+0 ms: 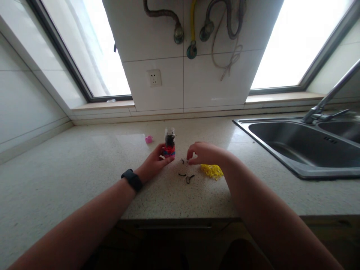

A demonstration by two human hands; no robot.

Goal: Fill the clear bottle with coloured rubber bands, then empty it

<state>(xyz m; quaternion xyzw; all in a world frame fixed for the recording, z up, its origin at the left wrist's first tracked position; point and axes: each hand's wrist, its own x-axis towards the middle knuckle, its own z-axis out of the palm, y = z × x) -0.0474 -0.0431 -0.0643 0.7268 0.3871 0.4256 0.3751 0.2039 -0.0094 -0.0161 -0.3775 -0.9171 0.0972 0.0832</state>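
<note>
A small clear jar [169,142] stands upright on the speckled countertop [70,168]; it holds dark bits above layers of red and blue ones. My left hand [154,163], with a black band on its wrist, is wrapped round the jar's base. My right hand [203,153] is just right of the jar with its fingertips pinched together low over the counter, next to a small black loop [182,161]; what they hold is too small to name. Two more black loops [186,177] lie in front. A pile of yellow loops [212,171] lies under my right wrist.
A pink lid [149,139] lies behind and left of the jar. A steel sink [281,144] with a tap [327,99] fills the right side. A tiled wall with a socket [154,78] and hoses stands behind, with windows on both sides. The counter's front edge runs near my forearms.
</note>
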